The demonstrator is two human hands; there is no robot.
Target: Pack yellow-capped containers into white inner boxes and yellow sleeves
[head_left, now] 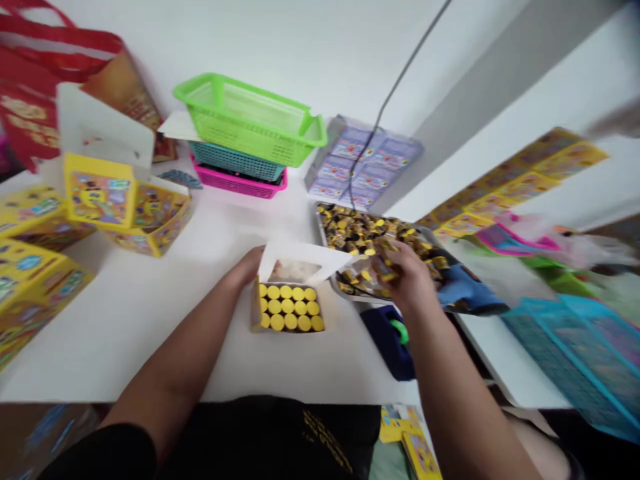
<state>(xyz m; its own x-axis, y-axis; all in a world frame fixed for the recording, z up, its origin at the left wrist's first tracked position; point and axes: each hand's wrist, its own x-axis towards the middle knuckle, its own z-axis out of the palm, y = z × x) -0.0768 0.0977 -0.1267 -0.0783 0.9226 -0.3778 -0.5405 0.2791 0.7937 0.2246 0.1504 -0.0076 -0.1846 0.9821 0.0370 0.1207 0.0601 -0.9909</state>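
Note:
An open white box [289, 331] stands on the table in front of me, packed with rows of round yellow-capped tubes [287, 307]. My left hand [251, 264] is at the box's back left corner, its fingertips hidden behind the raised flap. To the right lies a metal tray [320, 223] heaped with small yellow-capped pieces [355, 227] in dark and gold wrapping. Over the tray's near side, my right hand [411, 272] is closed around some of these wrapped pieces [384, 260]; blur hides how many.
Yellow cartons [100, 197] stand at left. Stacked green [250, 123] and pink baskets [240, 183] are at the back, near purple boxes [370, 160]. A dark blue tape dispenser [383, 340] sits below the tray. A cable [385, 100] hangs down to the tray. Teal baskets [565, 353] are at right.

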